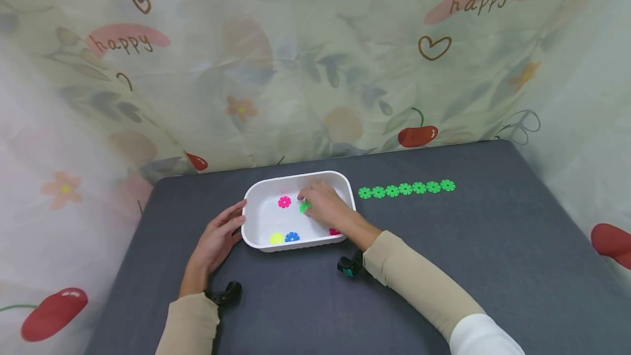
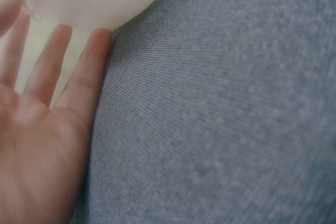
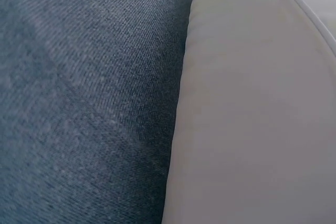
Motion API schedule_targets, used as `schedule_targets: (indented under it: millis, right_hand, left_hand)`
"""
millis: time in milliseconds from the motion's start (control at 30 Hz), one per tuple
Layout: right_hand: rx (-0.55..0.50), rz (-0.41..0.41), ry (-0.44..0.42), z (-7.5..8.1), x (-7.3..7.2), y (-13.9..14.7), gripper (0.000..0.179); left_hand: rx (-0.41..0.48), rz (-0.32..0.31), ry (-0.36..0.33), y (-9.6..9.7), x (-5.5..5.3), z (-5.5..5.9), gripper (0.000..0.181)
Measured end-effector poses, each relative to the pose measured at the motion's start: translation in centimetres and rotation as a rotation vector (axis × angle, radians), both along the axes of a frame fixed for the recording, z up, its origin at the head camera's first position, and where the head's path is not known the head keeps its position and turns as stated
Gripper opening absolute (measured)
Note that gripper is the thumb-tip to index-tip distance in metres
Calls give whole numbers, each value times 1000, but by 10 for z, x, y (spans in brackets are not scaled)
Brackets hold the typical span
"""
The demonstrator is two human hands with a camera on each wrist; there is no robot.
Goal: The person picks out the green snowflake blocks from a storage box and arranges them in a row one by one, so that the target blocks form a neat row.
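Note:
A white tray (image 1: 256, 190) lies on the dark tabletop. My left hand (image 1: 217, 240) touches its left end with extended fingers; the left wrist view shows the fingertips (image 2: 100, 38) against the tray wall. Inside the tray my right hand (image 1: 322, 204) pinches a green notched disc (image 1: 303, 207) between thumb and fingers, which partly cover it. Also in the tray are a pink disc (image 1: 284, 202), a yellow disc (image 1: 276, 238), a blue disc (image 1: 292, 236) and another pink disc (image 1: 334, 232) partly hidden under the right wrist. The right wrist view mostly shows the tray's outer wall (image 3: 252, 103).
Right of the tray, a row of several green discs (image 1: 405, 188) runs along the dark cloth-covered table (image 1: 443, 251). A printed curtain (image 1: 305, 86) hangs behind the table's back edge, with more curtain at both sides. Each wrist carries a small black camera.

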State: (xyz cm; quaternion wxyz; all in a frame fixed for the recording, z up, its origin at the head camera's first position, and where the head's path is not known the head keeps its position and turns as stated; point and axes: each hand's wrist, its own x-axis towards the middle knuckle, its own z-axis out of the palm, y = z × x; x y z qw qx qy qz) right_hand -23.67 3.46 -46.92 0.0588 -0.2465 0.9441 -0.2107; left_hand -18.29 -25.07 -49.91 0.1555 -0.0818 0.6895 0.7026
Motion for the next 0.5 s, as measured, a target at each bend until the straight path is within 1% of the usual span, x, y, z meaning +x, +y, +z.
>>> schedule_targets:
  millis: [133, 200, 367, 467, 500]
  right_hand:
    - [-1, 3, -31, 0, 1, -1, 34]
    - [4, 7, -31, 1, 2, -1, 30]
    - [-16, 51, 21, 1, 3, 1, 11]
    - [-55, 77, 43, 2, 2, 2, 7]
    - [-71, 77, 30, 4, 2, 2, 7]
  left_hand:
    - [-1, 5, -4, 0, 0, 0, 64]
    - [3, 9, -6, 0, 1, 0, 63]
    - [6, 15, -8, 1, 0, -1, 64]
    - [0, 12, -5, 1, 0, 0, 64]
    - [-2, 10, -5, 1, 0, 0, 63]
